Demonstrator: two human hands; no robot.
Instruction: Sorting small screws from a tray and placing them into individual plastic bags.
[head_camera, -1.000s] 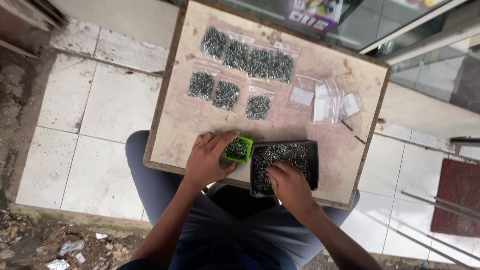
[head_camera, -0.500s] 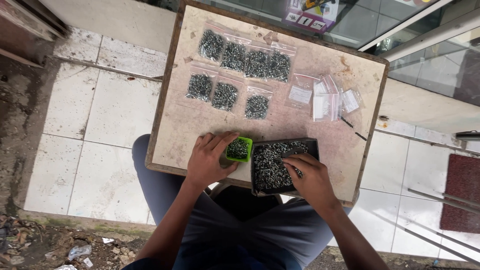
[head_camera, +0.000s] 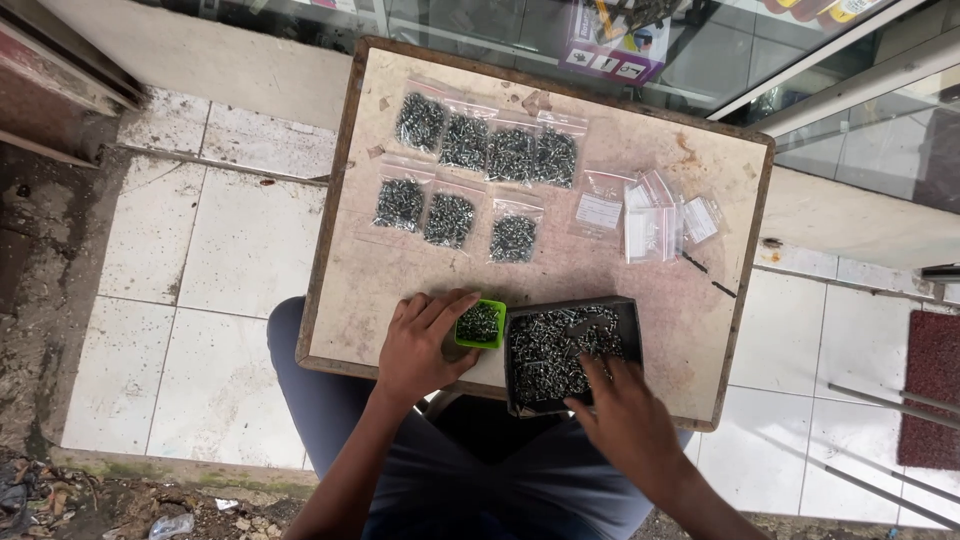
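Two containers sit at the near edge of the tabletop (head_camera: 400, 280): a small green cup (head_camera: 481, 324) of screws, and directly right of it, touching, a black tray (head_camera: 572, 350) of loose screws. Left hand (head_camera: 420, 345) cradles the cup, grip narrow around its left side. Right hand (head_camera: 622, 420) rests fingers in the tray's near right corner; pinch state cannot be told. Filled clear bags (head_camera: 470, 180) lie beyond the cup; tiled floor (head_camera: 200, 300) surrounds.
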